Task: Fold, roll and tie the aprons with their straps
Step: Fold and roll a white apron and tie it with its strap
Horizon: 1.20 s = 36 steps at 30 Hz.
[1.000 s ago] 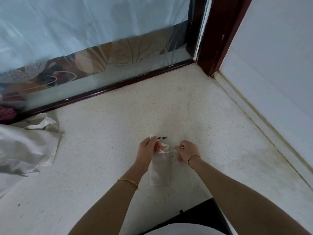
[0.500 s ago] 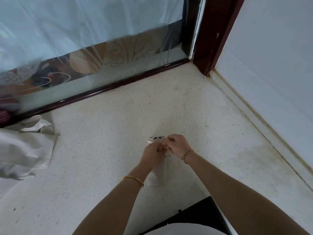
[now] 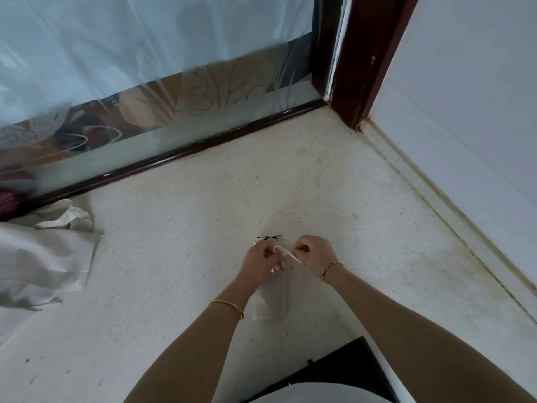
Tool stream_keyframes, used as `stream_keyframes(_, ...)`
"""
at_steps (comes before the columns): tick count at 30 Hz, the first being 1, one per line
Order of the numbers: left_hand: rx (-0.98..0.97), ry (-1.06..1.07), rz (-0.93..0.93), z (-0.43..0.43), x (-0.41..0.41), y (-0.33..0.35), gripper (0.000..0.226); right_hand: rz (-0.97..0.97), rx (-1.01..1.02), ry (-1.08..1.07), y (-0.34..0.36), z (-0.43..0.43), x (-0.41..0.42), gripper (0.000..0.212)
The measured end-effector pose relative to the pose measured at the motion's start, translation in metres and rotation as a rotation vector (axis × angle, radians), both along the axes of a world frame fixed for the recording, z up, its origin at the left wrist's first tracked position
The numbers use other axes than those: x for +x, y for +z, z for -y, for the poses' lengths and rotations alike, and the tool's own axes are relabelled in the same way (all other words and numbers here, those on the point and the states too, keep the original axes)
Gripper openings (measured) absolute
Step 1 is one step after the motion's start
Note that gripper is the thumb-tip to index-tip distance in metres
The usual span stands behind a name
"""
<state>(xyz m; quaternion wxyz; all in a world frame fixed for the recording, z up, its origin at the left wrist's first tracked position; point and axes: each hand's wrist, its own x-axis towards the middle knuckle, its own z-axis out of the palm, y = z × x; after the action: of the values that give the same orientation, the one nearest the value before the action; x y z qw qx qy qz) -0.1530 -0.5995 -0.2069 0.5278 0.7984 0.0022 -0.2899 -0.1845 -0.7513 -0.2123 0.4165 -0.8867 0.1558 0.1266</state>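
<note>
A rolled white apron (image 3: 271, 301) lies on the speckled floor, running from my hands back toward me. My left hand (image 3: 261, 261) pinches its thin white strap (image 3: 286, 253) at the roll's far end. My right hand (image 3: 315, 251) grips the same strap just to the right, so the strap arcs between both fists. A small black mark (image 3: 270, 237) shows at the roll's far tip. Much of the roll's far end is hidden under my hands.
A heap of loose white aprons (image 3: 43, 257) lies at the left edge. A frosted glass door (image 3: 145, 82) with a dark red frame (image 3: 366, 68) stands ahead. A pale wall (image 3: 465, 141) closes the right side. A black object (image 3: 343, 370) sits near my body.
My hands came together over the roll's far end, then drew slightly apart, and a loop of strap now shows between them. The view shifted a little.
</note>
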Motion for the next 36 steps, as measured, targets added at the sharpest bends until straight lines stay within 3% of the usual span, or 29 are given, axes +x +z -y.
stream_keyframes(8, 0.062, 0.071, -0.102, 0.0, 0.007, -0.002, 0.017, -0.148, 0.167, 0.141, 0.019, 0.006, -0.007, 0.008)
stream_keyframes(14, 0.054, 0.001, -0.13, -0.003, 0.008, -0.005, 0.027, -0.327, 0.114, 0.338, 0.021, 0.003, -0.006, 0.018)
stream_keyframes(16, 0.061, -0.037, -0.117, -0.004, 0.01, -0.005, 0.026, -0.282, 0.067, 0.278, 0.02, 0.0, -0.004, 0.023)
stream_keyframes(18, 0.062, -0.069, -0.097, -0.004, 0.011, -0.004, 0.025, -0.09, 0.06, 0.1, 0.016, -0.005, -0.003, 0.02)
stream_keyframes(22, 0.137, -0.161, 0.022, -0.002, 0.01, -0.004, 0.029, -0.029, 0.124, 0.06, 0.009, -0.017, -0.001, 0.024)
stream_keyframes(26, 0.164, -0.154, 0.127, -0.001, 0.003, -0.005, 0.032, -0.04, 0.008, 0.107, 0.004, -0.023, 0.002, 0.016)
stream_keyframes(36, 0.321, -0.139, 0.413, 0.0, -0.007, -0.013, 0.027, -0.1, -0.075, 0.156, -0.008, -0.032, 0.003, 0.023)
